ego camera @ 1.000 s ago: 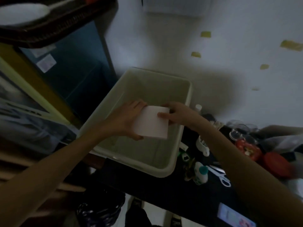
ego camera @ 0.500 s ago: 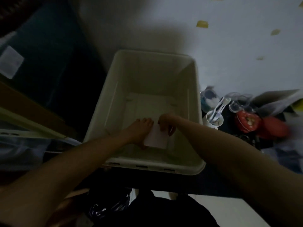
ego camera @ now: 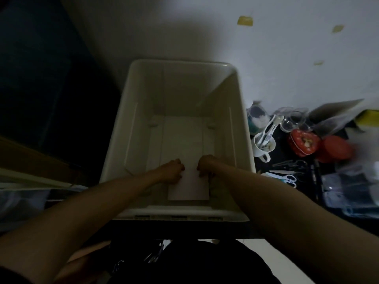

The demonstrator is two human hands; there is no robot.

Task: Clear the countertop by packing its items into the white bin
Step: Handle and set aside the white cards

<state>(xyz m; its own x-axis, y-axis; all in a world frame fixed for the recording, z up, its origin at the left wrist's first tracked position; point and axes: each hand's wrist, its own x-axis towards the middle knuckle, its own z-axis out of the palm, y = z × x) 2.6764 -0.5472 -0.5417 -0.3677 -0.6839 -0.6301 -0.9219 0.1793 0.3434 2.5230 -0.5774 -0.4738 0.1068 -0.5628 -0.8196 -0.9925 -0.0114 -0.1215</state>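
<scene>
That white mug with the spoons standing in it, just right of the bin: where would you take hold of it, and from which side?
Probably by its handle. The white mug stands upright beside the white bin, and its handle loop points toward the near counter edge, free of clutter. Coming from the near side, a hand avoids the spoons sticking out the top and the red tin to its right.

A dark countertop [ego camera: 264, 203] is seen lower right of frame. The white bin [ego camera: 245, 140] is set on it at centre. To the bin's right are laid a white mug [ego camera: 262, 145] w/ utensils, red containers [ego camera: 303, 143], scissors [ego camera: 285, 178] and clear plastic items [ego camera: 348, 191], all close together.
</scene>
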